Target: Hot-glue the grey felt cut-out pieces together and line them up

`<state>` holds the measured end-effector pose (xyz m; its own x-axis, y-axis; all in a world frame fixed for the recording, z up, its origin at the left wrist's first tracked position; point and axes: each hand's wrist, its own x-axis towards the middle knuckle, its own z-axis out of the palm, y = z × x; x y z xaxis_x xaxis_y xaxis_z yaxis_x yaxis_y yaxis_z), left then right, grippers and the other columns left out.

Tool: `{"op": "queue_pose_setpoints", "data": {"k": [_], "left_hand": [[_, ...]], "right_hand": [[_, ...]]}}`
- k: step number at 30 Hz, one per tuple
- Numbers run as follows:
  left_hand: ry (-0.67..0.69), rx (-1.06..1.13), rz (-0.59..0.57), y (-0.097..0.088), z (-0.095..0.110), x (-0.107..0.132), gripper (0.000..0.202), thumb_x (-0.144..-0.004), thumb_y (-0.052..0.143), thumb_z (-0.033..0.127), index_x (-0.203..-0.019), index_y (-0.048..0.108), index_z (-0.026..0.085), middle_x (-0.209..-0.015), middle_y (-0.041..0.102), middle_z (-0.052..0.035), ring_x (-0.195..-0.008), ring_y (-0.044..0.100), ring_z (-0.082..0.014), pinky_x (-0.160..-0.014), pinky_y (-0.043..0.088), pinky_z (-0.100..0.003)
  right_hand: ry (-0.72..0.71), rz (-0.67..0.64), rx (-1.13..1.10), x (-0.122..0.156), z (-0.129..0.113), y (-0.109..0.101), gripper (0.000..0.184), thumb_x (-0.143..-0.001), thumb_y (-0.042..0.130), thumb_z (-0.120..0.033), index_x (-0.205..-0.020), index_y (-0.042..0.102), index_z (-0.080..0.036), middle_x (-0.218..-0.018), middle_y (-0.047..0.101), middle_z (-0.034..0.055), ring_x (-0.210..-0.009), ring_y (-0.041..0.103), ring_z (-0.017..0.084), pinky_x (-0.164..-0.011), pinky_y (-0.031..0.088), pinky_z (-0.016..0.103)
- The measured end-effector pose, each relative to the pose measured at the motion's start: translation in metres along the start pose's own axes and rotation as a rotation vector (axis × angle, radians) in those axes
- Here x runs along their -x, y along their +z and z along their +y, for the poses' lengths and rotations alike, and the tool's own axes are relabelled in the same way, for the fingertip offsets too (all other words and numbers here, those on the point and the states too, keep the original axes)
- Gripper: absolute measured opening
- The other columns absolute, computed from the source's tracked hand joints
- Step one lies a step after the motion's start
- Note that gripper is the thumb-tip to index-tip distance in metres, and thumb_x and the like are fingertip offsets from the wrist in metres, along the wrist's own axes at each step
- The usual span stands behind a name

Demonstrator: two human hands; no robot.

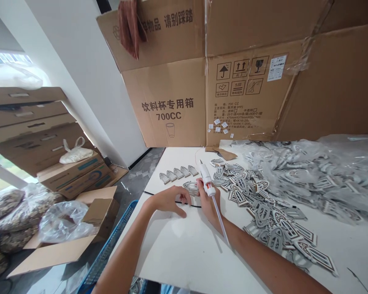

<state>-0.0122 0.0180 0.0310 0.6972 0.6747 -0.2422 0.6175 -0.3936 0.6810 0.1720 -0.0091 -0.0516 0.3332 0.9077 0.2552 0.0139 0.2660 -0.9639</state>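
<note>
My right hand (209,203) is closed around a white hot glue gun (206,176), its nozzle pointing away from me and a long translucent glue stick (221,220) trailing from its back. Beside those fingers lies a flat grey arch-shaped piece (190,186); whether they touch it I cannot tell. My left hand (171,200) hovers low over the white table (178,245), fingers curled and thumb apart, with nothing visible in it. A thin black cord (196,206) runs beneath it. Farther back, several similar arch-shaped pieces (178,173) stand in a row.
A large heap of grey and white arch-shaped pieces (272,220) covers the table's right side, with plastic-bagged ones (313,175) behind. Tall cardboard (171,90) walls the back. A blue basket (110,245) and an open carton (64,253) are at left.
</note>
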Motion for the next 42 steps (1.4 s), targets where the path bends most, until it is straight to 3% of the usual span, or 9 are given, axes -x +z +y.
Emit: {"op": "queue_pose_setpoints", "data": {"k": [5,8,21,25,27,29,35,42], "left_hand": [[0.065,0.06,0.111,-0.003,-0.005,0.001,0.026,-0.071,0.089,0.039,-0.085,0.075,0.022,-0.078,0.07,0.0016,-0.076,0.062,-0.017,-0.072,0.041,-0.029],[0.089,0.078,0.164,-0.007,-0.004,0.003,0.021,-0.077,0.085,0.04,-0.08,0.076,0.021,-0.08,0.074,-0.0003,-0.076,0.064,-0.0166,-0.074,0.043,-0.03],[0.074,0.193,0.134,-0.009,-0.006,0.005,0.021,-0.083,0.081,0.04,-0.085,0.076,0.019,-0.079,0.076,-0.003,-0.072,0.065,-0.0155,-0.071,0.042,-0.029],[0.135,0.171,0.175,-0.013,-0.005,0.007,0.024,-0.084,0.08,0.044,-0.086,0.077,0.02,-0.091,0.077,-0.0048,-0.077,0.063,-0.0155,-0.068,0.041,-0.028],[0.122,0.194,0.198,-0.012,-0.005,0.005,0.026,-0.085,0.08,0.045,-0.086,0.077,0.02,-0.087,0.074,-0.0039,-0.074,0.059,-0.0146,-0.067,0.042,-0.027],[0.094,0.242,0.255,-0.009,-0.003,0.002,0.028,-0.085,0.08,0.047,-0.085,0.076,0.019,-0.08,0.071,-0.0026,-0.069,0.056,-0.0135,-0.066,0.043,-0.027],[0.061,0.402,0.62,0.005,-0.006,-0.015,0.035,-0.083,0.081,0.052,-0.088,0.076,0.018,-0.078,0.071,-0.004,-0.068,0.061,-0.0149,-0.064,0.047,-0.028],[0.053,0.407,0.759,0.014,-0.016,-0.025,0.033,-0.082,0.083,0.05,-0.088,0.077,0.018,-0.074,0.071,-0.0032,-0.06,0.055,-0.0125,-0.057,0.042,-0.026]], "right_hand": [[-0.022,0.01,-0.013,-0.001,0.003,0.0,0.048,-0.096,0.062,-0.062,-0.099,0.073,-0.015,-0.08,0.07,0.0052,-0.069,0.062,0.019,-0.065,0.05,0.03],[-0.012,0.013,-0.043,-0.002,0.005,0.001,0.047,-0.095,0.064,-0.062,-0.098,0.072,-0.016,-0.087,0.072,0.0073,-0.073,0.066,0.02,-0.066,0.053,0.03],[0.015,0.001,-0.034,-0.002,0.006,0.001,0.048,-0.094,0.063,-0.063,-0.098,0.071,-0.016,-0.088,0.072,0.0075,-0.074,0.065,0.02,-0.069,0.054,0.031],[0.025,0.016,-0.051,-0.002,0.011,0.003,0.046,-0.093,0.064,-0.062,-0.098,0.071,-0.017,-0.09,0.072,0.0076,-0.078,0.065,0.022,-0.069,0.054,0.032],[0.025,0.017,-0.066,-0.002,0.012,0.004,0.046,-0.093,0.065,-0.062,-0.098,0.072,-0.017,-0.09,0.072,0.007,-0.078,0.065,0.022,-0.069,0.054,0.032],[0.024,0.008,-0.082,-0.002,0.011,0.005,0.045,-0.093,0.066,-0.061,-0.1,0.073,-0.016,-0.089,0.072,0.0068,-0.078,0.065,0.021,-0.069,0.055,0.032],[0.002,-0.045,-0.119,-0.002,0.004,0.004,0.044,-0.091,0.069,-0.057,-0.103,0.076,-0.015,-0.087,0.074,0.0076,-0.073,0.064,0.021,-0.07,0.055,0.033],[0.037,-0.082,-0.136,-0.001,-0.003,0.003,0.042,-0.092,0.067,-0.055,-0.107,0.077,-0.017,-0.089,0.075,0.0062,-0.069,0.064,0.019,-0.068,0.055,0.032]]}}
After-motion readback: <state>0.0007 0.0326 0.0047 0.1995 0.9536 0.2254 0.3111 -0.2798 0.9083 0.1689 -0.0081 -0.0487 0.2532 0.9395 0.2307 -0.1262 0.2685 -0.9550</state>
